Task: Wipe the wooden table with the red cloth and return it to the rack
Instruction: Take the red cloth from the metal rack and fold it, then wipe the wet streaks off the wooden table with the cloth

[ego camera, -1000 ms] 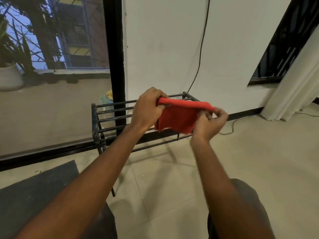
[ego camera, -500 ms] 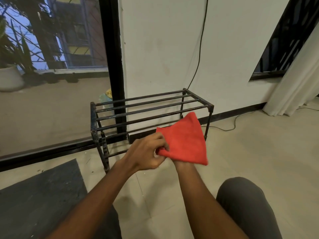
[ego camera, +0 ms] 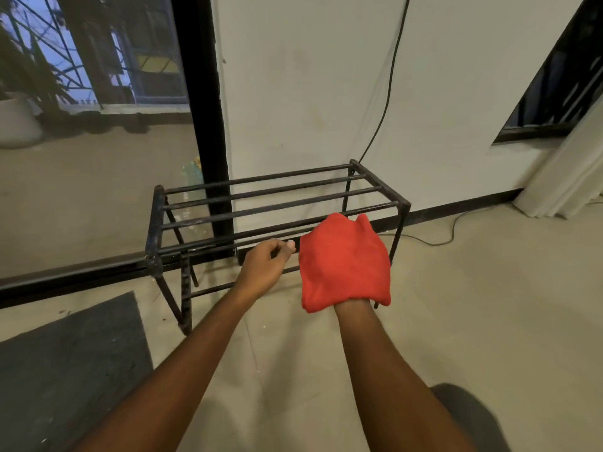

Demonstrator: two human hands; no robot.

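The red cloth is draped over my right hand, covering it down to the wrist, so its fingers are hidden. It is held in front of the right end of the black metal rack, below the top bars. My left hand hovers just left of the cloth with its fingers curled and the thumb tip close to the cloth's edge, holding nothing. The wooden table is out of view.
The rack stands on a tiled floor against a white wall. A black cable runs down the wall and along the floor. A dark mat lies at the lower left. A glass door with a black frame is behind the rack.
Both hands came down from the rack's top with the cloth. The cloth now covers my right hand, and my left hand has let go of it and moved slightly left.
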